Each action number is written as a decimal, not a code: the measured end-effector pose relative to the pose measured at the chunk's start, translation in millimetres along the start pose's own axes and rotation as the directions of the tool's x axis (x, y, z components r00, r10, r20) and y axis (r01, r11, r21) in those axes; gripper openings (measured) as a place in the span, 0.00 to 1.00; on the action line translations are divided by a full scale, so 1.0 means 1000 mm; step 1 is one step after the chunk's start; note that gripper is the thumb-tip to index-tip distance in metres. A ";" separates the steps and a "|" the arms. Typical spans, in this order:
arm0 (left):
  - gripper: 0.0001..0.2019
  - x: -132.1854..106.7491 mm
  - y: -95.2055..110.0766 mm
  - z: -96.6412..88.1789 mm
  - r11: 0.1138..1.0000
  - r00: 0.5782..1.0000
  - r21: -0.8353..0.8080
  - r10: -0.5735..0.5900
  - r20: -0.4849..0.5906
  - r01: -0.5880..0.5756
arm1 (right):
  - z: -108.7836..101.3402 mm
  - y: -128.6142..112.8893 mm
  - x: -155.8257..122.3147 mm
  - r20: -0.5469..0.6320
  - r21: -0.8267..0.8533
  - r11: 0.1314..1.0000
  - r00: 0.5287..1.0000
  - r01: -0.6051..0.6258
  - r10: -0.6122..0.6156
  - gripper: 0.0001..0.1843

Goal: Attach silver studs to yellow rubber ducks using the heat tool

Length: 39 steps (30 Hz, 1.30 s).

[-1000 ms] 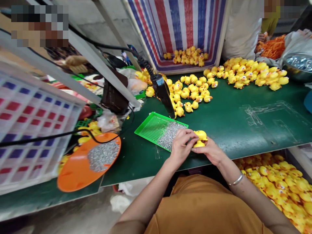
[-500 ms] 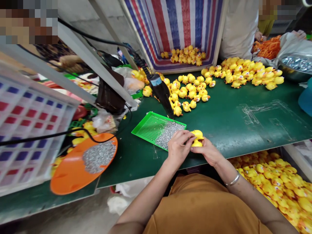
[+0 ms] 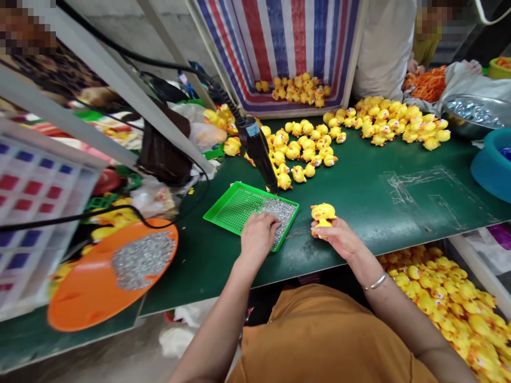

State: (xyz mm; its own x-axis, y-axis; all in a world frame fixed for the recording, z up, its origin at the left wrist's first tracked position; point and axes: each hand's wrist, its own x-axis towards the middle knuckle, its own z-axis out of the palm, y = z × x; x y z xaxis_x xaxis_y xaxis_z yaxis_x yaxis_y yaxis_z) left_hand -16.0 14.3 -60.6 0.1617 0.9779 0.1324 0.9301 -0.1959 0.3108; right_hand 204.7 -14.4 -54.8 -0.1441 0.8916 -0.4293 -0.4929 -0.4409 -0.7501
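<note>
My right hand grips a yellow toy duck upright above the green table, its face turned toward me. My left hand is over the near side of a green perforated tray, fingertips closed together at the pile of small silvery metal parts. Whatever is between those fingertips is too small to make out. An electric screwdriver on a black cable hangs with its tip down, just behind the tray.
An orange dish of similar metal pieces sits at left. Yellow ducks lie across the back by a striped lined box. More ducks fill a bin at lower right. A blue tub stands at the right.
My left hand has let go of the duck and moved left to the metal parts in the tray. The duck stays in my right hand, now more upright. The view has shifted slightly right.
</note>
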 end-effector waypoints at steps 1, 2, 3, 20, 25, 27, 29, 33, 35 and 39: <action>0.09 0.000 0.000 0.002 1.000 1.000 -0.012 -0.004 -0.031 0.003 | 0.000 -0.001 0.001 0.006 -0.008 1.000 1.000 0.001 -0.001 0.25; 0.08 0.001 -0.001 0.004 0.999 0.998 -0.041 -0.013 -0.068 0.010 | 0.001 -0.001 0.002 0.010 -0.014 1.000 1.000 0.002 -0.002 0.25; 0.07 0.001 -0.002 0.005 0.996 0.994 -0.091 -0.033 -0.105 0.023 | 0.001 -0.001 0.003 0.010 -0.018 1.000 1.000 0.000 0.000 0.24; 0.14 -0.001 0.042 0.003 0.439 0.986 -0.894 -0.168 0.019 0.092 | 0.007 0.001 -0.005 0.047 0.061 0.997 0.998 -0.043 0.040 0.27; 0.04 -0.002 0.010 0.006 0.942 0.969 -0.336 -0.072 -0.237 -0.012 | -0.001 0.003 -0.005 0.042 0.081 0.996 0.998 -0.045 0.041 0.24; 0.02 -0.004 0.000 0.008 0.989 0.975 -0.131 0.041 -0.217 -0.071 | -0.002 0.005 -0.004 0.046 0.086 0.995 0.998 -0.041 0.037 0.24; 0.02 -0.006 -0.007 0.009 0.993 0.975 -0.043 0.101 -0.196 -0.111 | -0.002 0.006 -0.003 0.051 0.091 0.995 0.998 -0.044 0.039 0.24; 0.02 -0.007 -0.012 0.011 0.994 0.981 0.020 0.109 -0.160 -0.107 | -0.001 0.008 -0.002 0.063 0.090 0.994 0.997 -0.056 0.050 0.25; 0.04 -0.007 -0.014 0.012 0.995 0.985 0.004 0.104 -0.139 -0.104 | -0.002 0.008 -0.001 0.067 0.087 0.995 0.996 -0.058 0.052 0.27; 0.04 -0.007 -0.017 0.013 0.993 0.973 -0.105 0.036 -0.228 -0.061 | -0.003 0.009 -0.001 0.061 0.076 0.995 0.997 -0.060 0.055 0.25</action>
State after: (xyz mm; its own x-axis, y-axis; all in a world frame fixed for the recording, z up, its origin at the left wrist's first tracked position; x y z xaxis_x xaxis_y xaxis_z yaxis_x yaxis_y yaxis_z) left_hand -29.1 12.0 -78.7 0.1152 0.9278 0.3547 0.8789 -0.2616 0.3989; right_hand 202.4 -19.4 -62.9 -0.2233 0.8705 -0.4387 -0.5475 -0.4843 -0.6824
